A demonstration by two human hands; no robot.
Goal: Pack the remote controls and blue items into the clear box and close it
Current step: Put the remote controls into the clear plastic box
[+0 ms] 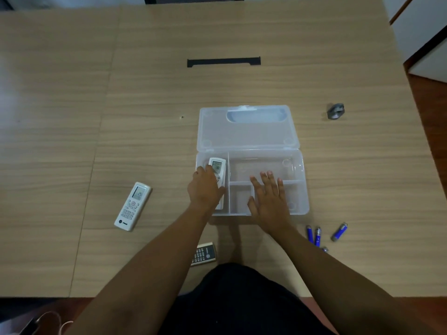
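The clear box lies open on the table, its lid folded back flat behind it. My left hand grips a white remote lying in the box's left compartment. My right hand rests flat with fingers spread over the box's front middle compartments. A second white remote lies on the table to the left. A third remote is partly hidden under my left forearm. Several blue lighter-like items lie right of my right wrist.
A small grey metal object sits far right on the wooden table. A black cable slot is set in the table behind the box. White furniture stands at the upper right.
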